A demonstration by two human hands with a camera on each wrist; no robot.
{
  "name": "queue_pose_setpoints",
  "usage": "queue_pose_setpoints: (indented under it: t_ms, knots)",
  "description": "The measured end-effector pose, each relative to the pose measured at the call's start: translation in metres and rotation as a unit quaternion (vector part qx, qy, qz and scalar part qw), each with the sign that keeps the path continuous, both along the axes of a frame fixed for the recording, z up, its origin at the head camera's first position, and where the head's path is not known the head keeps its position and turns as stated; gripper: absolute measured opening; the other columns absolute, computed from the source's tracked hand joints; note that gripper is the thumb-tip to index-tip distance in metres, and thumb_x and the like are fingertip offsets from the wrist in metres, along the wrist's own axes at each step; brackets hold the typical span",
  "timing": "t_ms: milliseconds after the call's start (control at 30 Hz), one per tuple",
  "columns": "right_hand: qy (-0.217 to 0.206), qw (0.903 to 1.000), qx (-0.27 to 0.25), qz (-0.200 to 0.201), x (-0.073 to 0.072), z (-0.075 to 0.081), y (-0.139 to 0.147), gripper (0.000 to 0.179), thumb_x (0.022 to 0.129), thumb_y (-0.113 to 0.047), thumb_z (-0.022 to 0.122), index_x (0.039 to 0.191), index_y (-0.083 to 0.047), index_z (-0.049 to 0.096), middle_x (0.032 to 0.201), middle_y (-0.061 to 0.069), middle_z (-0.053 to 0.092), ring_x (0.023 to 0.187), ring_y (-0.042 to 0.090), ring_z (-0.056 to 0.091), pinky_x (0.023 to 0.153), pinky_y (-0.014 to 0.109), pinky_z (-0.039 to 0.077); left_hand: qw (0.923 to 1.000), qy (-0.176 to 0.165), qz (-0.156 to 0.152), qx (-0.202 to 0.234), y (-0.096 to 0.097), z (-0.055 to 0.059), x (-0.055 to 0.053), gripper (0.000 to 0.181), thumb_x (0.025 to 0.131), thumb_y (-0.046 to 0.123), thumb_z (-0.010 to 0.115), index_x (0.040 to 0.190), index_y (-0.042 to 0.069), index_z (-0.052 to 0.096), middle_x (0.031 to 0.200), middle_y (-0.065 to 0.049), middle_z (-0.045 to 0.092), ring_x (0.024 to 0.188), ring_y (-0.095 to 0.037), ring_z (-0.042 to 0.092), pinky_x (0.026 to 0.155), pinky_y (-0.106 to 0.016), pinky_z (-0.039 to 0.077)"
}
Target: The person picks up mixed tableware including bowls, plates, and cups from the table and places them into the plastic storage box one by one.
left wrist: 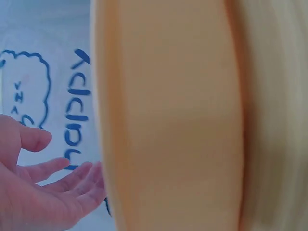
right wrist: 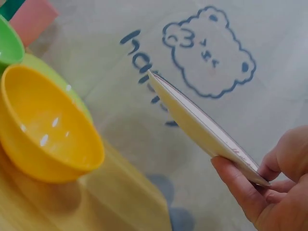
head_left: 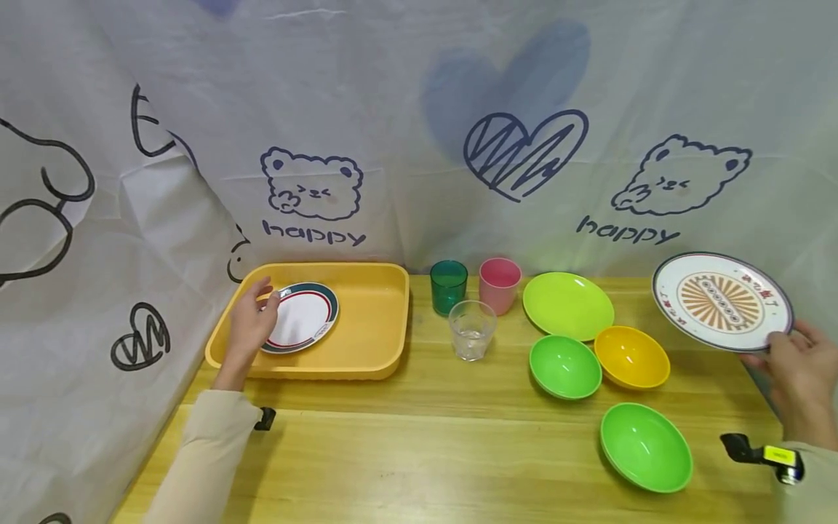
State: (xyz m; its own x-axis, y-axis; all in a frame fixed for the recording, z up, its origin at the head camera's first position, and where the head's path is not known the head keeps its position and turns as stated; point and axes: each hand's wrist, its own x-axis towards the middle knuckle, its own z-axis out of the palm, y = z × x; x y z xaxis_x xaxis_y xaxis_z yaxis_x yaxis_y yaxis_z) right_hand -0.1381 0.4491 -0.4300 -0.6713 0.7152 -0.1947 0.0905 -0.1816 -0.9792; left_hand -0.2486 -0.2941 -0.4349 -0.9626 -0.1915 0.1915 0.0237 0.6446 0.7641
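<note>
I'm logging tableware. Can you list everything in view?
tray: 1, yellow-orange, table's left
rimmed plate: 1, white, green-and-red rim, in tray
cups: 3, green, pink and clear, right of tray
lime plate: 1, lime, right of cups
bowls: 3, two green, one yellow, table's right
printed plate: 1, white, orange print, held far right
table: 1, wood-brown, beneath
cloth: at least 1, pale, dark drawings, behind
sleeves: 2, beige, on forearms
wrist gear: 2, black, at wrists
left hand: 1, bare, at tray's left
right hand: 1, bare, gripping printed plate

Beige left sleeve (head_left: 208,455), lower left; pale right sleeve (head_left: 812,484), lower right — black wrist fittings (head_left: 738,447), one with a yellow label (head_left: 780,455).
</note>
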Motion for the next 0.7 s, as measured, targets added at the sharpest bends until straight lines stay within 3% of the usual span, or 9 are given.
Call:
queue_pose_setpoints:
  t_ms: [100,333,433,533,600,700]
  knots:
    - [0.024,0.9996,-0.009,-0.011,0.0,0.005,-0.006,0.071,0.093,0.009,0.037,0.161,-0.006,0.027,0.083,-0.011,0.058,0.054,0.0,0.063,0.044,0.018,0.054,0.9995,0.019,-0.011,0.024,0.01,0.005,0.001,0.048,0.108,0.018,0.049,0.151,-0.003,0.044,0.143,-0.029,0.053,0.125,-0.049,0.056,0.106,-0.057,0.047]
    - [-0.002,0.9984,0.047,-0.029,-0.002,0.013,-0.032,0.06,0.098,0.002,0.043,0.157,-0.011,0.041,0.096,-0.012,0.057,0.066,-0.005,0.06,0.045,0.014,0.052,0.9965,0.038,-0.033,0.066,0.034,0.016,0.007,0.047,0.108,0.021,0.049,0.151,0.001,0.046,0.144,-0.025,0.055,0.127,-0.045,0.057,0.107,-0.055,0.047]
    - [0.02,0.9989,0.037,-0.022,-0.002,0.017,-0.047,0.058,0.098,0.003,0.046,0.155,-0.009,0.045,0.093,-0.01,0.059,0.065,-0.002,0.062,0.045,0.016,0.053,0.995,0.034,-0.046,0.082,0.044,0.019,0.01,0.048,0.109,0.023,0.048,0.153,0.002,0.044,0.145,-0.024,0.055,0.128,-0.042,0.058,0.104,-0.052,0.05]
    - [0.04,0.9986,0.034,-0.004,-0.004,0.022,-0.062,0.057,0.098,0.003,0.048,0.154,-0.009,0.046,0.09,-0.009,0.062,0.065,0.0,0.063,0.045,0.018,0.054,0.9923,0.028,-0.066,0.101,0.053,0.02,0.011,0.049,0.11,0.023,0.048,0.154,0.003,0.042,0.146,-0.023,0.054,0.128,-0.04,0.058,0.1,-0.04,0.055]
    - [0.048,0.9983,0.032,0.01,-0.006,0.026,-0.072,0.057,0.098,0.003,0.05,0.153,-0.009,0.046,0.089,-0.008,0.064,0.064,0.002,0.064,0.045,0.019,0.054,0.9889,0.027,-0.082,0.121,0.06,0.021,0.012,0.049,0.11,0.022,0.048,0.154,0.002,0.041,0.147,-0.022,0.053,0.127,-0.039,0.059,0.096,-0.031,0.056]
    - [0.062,0.9973,0.026,0.03,-0.008,0.03,-0.085,0.056,0.098,0.003,0.052,0.153,-0.007,0.047,0.088,-0.007,0.067,0.063,0.005,0.065,0.045,0.02,0.054,0.9809,0.027,-0.103,0.163,0.07,0.021,0.012,0.048,0.11,0.02,0.047,0.154,0.001,0.04,0.147,-0.022,0.053,0.124,-0.038,0.059,0.096,-0.029,0.056]
